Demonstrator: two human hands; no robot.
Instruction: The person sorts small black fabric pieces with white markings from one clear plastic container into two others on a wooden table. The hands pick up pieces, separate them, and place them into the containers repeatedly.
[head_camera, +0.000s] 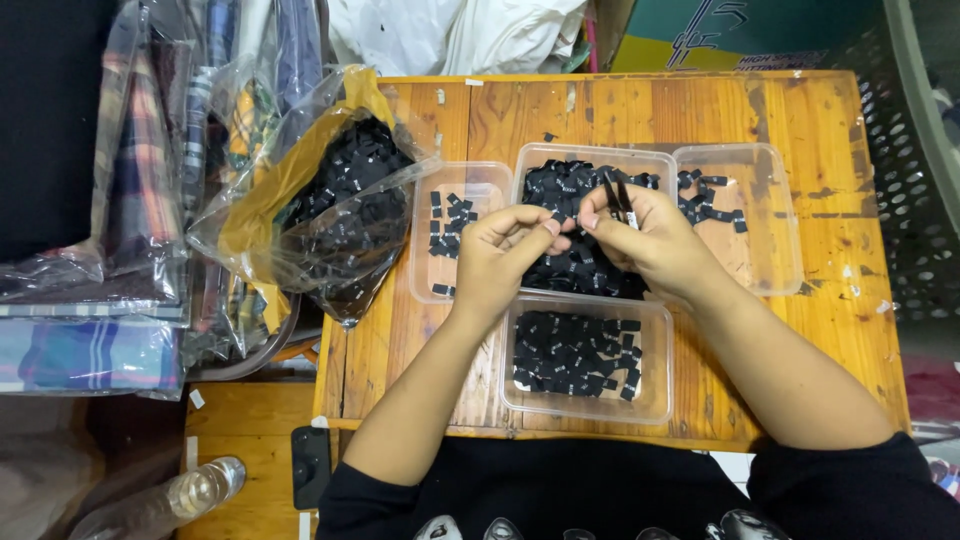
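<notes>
Small black labels (617, 196) pinched upright in right hand (650, 240), thumb and forefinger pressed together on a thin stack, held over the far middle tray (600, 152). Left hand (500, 255) alongside, fingertips closed on a single label, grip just touching the right-hand fingers. Both hands raised above the tray, not resting on it.

Far middle tray heaped with loose black labels. Near tray (585, 412), directly below the hands, holding labels laid flatter, in rough rows. Left tray (425, 270) sparse, a scatter of labels only. Right tray (770, 250) nearly bare, a few labels at its far left corner.

Judged step: sorting in hand, one label being passed from left grip into the right-hand stack, gathered from the heaped tray. Next move likely calls for a fine pinch on one label alone, edges squared to the stack, right grip kept firm against slipping.

Clear bag (335, 215) of more black labels at the left edge of the bench (640, 105). Bagged plaid fabric (120, 220) stacked far left. Phone (310, 465) and bottle (195, 492) near left, off the bench.
</notes>
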